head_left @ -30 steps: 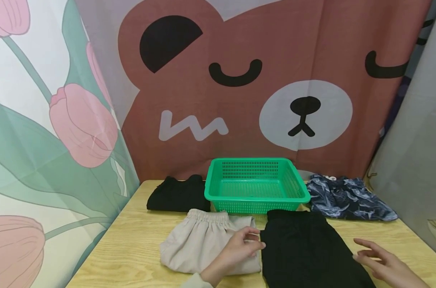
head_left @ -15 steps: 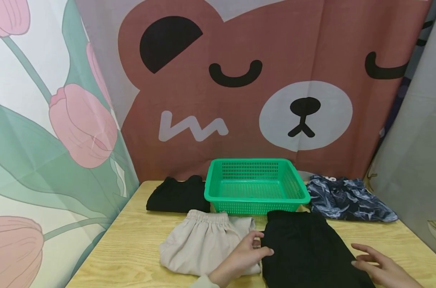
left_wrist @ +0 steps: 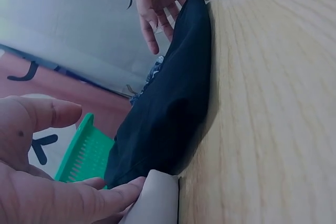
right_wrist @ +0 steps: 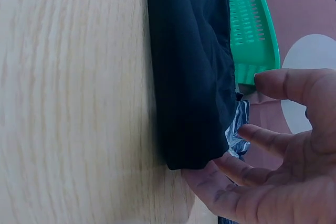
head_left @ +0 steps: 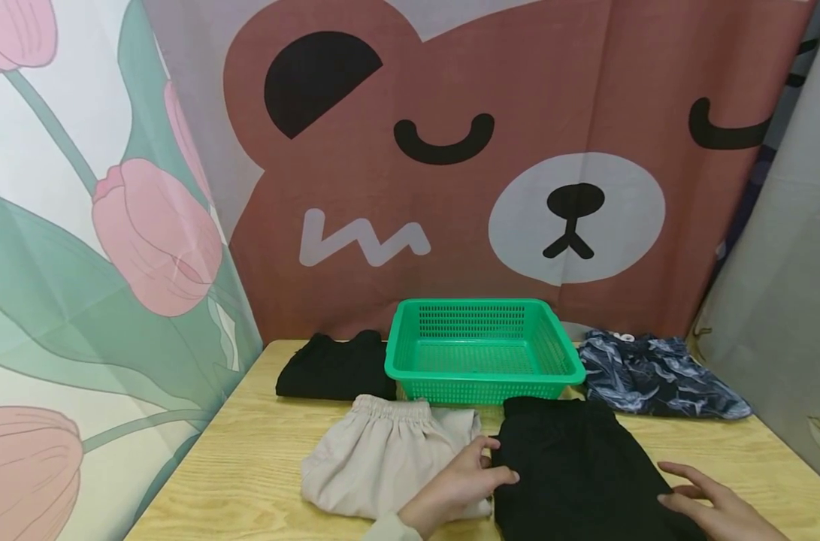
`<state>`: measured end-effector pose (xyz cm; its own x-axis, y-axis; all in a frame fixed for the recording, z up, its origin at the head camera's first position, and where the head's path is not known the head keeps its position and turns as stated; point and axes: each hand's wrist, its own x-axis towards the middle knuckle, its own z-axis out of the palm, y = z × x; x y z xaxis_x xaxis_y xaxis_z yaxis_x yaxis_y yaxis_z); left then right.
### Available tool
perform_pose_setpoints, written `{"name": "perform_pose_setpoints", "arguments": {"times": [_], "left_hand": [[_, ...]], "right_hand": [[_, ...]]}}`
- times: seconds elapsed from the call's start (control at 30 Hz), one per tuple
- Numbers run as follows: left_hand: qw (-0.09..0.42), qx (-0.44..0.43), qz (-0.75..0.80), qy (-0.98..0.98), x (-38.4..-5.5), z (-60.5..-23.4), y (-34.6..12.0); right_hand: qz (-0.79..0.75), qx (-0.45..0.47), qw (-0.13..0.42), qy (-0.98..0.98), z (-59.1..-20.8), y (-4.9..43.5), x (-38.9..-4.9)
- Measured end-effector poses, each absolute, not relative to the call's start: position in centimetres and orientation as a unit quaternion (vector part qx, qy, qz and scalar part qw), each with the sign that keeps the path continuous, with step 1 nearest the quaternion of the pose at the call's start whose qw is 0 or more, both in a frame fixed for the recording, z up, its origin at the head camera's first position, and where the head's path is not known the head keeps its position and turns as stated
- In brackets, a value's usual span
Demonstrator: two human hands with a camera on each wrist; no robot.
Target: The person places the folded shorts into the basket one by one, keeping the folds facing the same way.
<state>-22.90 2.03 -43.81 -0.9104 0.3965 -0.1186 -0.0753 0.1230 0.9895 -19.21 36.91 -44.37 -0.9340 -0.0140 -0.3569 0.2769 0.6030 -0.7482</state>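
Note:
Folded black pants (head_left: 572, 466) lie on the front of the table, their waistband end toward the basket. At their left edge is my left hand (head_left: 458, 481), thumb above the cloth and fingers along the side; thumb and fingers stand apart in the left wrist view. My right hand (head_left: 717, 505) is at the opposite edge, fingers loosely spread. In the right wrist view its lower fingers (right_wrist: 239, 169) meet the end of the pants, the thumb raised clear. Beige shorts (head_left: 389, 458) with a gathered waist lie beneath and beside my left hand.
A green plastic basket (head_left: 484, 389) stands at the back middle with nothing in it. Left of it lies a folded black garment (head_left: 338, 368), and right of it a dark blue patterned garment (head_left: 660, 376). Printed curtains (head_left: 464, 225) hang behind the wooden table (head_left: 234, 458).
My left hand has moved right and slightly down, to the left edge of the black pants. My right hand has shifted slightly left and down toward their right edge. The clothes lie as before.

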Motion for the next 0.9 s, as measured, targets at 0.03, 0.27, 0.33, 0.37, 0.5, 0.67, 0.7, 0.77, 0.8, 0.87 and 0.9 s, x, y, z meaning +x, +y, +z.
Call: {"name": "perform_pose_setpoints", "arguments": {"times": [0.03,0.27,0.33,0.37,0.5,0.67,0.7,0.77,0.8,0.87,0.9], "left_hand": [[0.182,0.107,0.654,0.726,-22.9,-43.8,2.1],[0.181,0.098,0.66,0.723,-23.1,-44.1,2.5],[0.179,0.095,0.661,0.722,-23.2,-44.1,2.7],[0.178,0.091,0.663,0.721,-23.3,-44.1,2.8],[0.179,0.072,0.671,0.715,-23.6,-44.2,3.2],[0.181,0.052,0.681,0.707,-23.9,-44.3,3.6],[0.18,0.049,0.682,0.707,-23.9,-44.4,3.7],[0.173,0.05,0.688,0.703,-23.9,-44.6,3.9],[0.167,0.05,0.692,0.701,-23.9,-44.7,4.0],[0.156,0.049,0.702,0.693,-23.9,-44.9,4.3],[0.15,0.048,0.709,0.688,-23.9,-45.0,4.4]], "right_hand": [[-0.44,0.074,0.167,0.879,-44.3,36.9,-19.2],[-0.453,0.084,0.17,0.871,-44.5,36.8,-19.4],[-0.459,0.092,0.161,0.869,-44.6,36.8,-19.5],[-0.462,0.093,0.157,0.868,-44.7,36.7,-19.6],[-0.479,0.102,0.138,0.861,-44.9,36.6,-19.8],[-0.485,0.093,0.14,0.858,-44.9,36.7,-19.9],[-0.485,0.092,0.144,0.857,-44.8,36.7,-19.9],[-0.489,0.086,0.155,0.854,-44.8,36.7,-20.1],[-0.492,0.081,0.161,0.851,-44.7,36.7,-20.2],[-0.489,0.078,0.166,0.853,-44.6,36.5,-20.4],[-0.484,0.074,0.167,0.856,-44.6,36.4,-20.6]]}}
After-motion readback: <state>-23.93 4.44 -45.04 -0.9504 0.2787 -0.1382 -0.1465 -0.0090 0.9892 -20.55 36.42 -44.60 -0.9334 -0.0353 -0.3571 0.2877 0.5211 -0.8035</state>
